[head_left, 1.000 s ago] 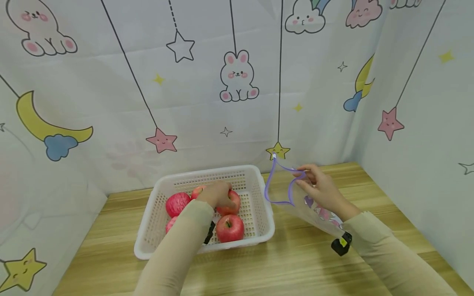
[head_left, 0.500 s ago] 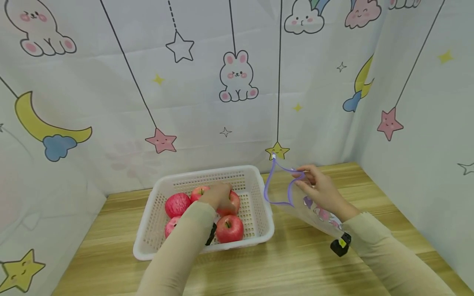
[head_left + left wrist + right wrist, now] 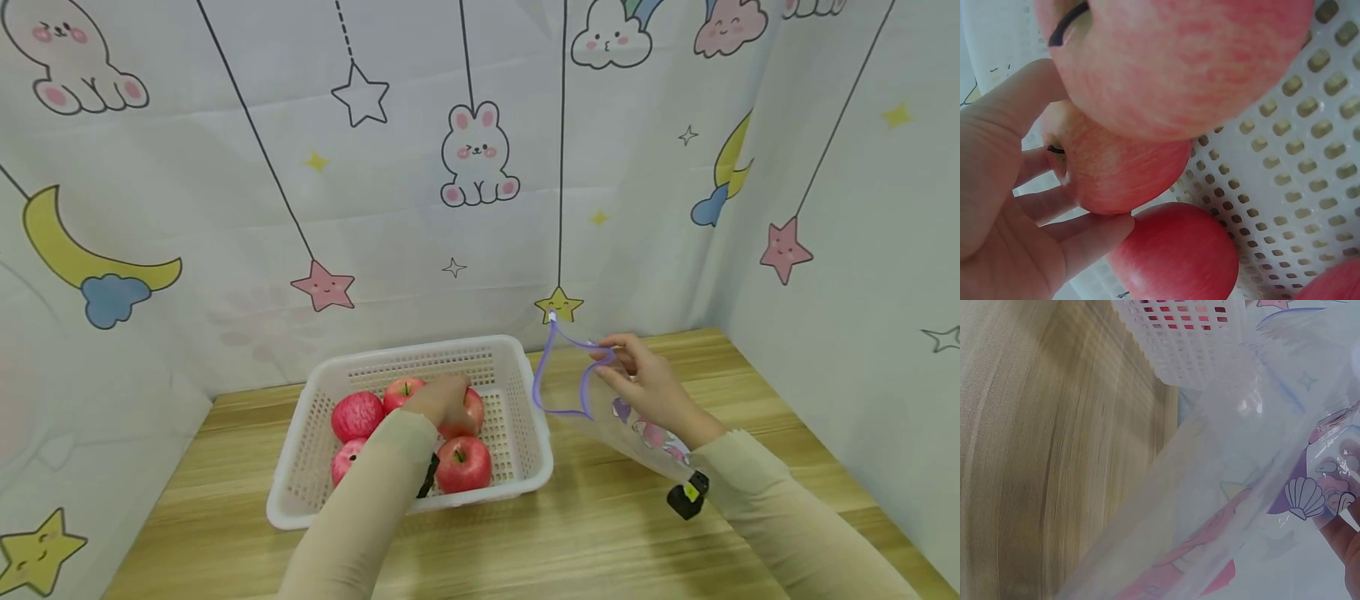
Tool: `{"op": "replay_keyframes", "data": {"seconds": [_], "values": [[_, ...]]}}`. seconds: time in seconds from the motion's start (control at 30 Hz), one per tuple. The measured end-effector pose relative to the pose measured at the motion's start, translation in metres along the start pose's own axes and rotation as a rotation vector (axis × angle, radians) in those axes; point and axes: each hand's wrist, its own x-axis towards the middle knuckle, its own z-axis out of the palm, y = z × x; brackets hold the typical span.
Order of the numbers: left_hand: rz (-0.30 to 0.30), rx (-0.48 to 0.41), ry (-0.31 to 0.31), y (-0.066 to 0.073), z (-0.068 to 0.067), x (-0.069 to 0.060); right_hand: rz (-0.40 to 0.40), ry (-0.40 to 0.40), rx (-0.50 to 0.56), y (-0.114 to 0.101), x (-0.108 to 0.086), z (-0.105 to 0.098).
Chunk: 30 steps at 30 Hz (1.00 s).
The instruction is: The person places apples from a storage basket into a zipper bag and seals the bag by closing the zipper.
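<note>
Inside the white basket (image 3: 536, 433), my left hand (image 3: 442, 400) curls over the back-right apple (image 3: 474, 410). The left wrist view has the fingers of this hand (image 3: 1016, 187) around that apple (image 3: 1129, 162), one fingertip near a redder apple (image 3: 1179, 250). A larger-looking apple (image 3: 1191, 62) fills the top of that view. My right hand (image 3: 652, 383) pinches the rim of a clear bag (image 3: 600, 417) with purple edging, its mouth spread wide beside the basket. The right wrist view shows the bag's printed shell (image 3: 1304, 499) near the fingers.
More apples share the basket: one at front right (image 3: 464, 464), one at back (image 3: 401, 392), a pink-red one at left (image 3: 357, 417) and one partly behind the left sleeve (image 3: 347, 458). Behind the wooden table (image 3: 525, 550) hangs a patterned white cloth (image 3: 405, 217).
The head view has shifted slightly, moving the scene a little to the left. My left hand has moved slightly to the right over the back-right apple. The right hand keeps its pinch on the bag.
</note>
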Motion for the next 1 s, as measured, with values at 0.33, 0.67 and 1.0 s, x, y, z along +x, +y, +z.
{"op": "replay_keyframes", "data": {"seconds": [0.33,0.67,1.0], "values": [[-0.017,-0.024,0.0,0.0,0.001,0.001,0.022,-0.007,0.016,-0.004,0.001,-0.001],[0.006,-0.018,0.02,0.0,-0.004,-0.002,0.035,-0.018,0.044,0.034,-0.001,0.006],[0.003,-0.046,0.023,0.001,-0.009,-0.009,0.051,-0.026,0.023,0.031,-0.001,0.008]]}}
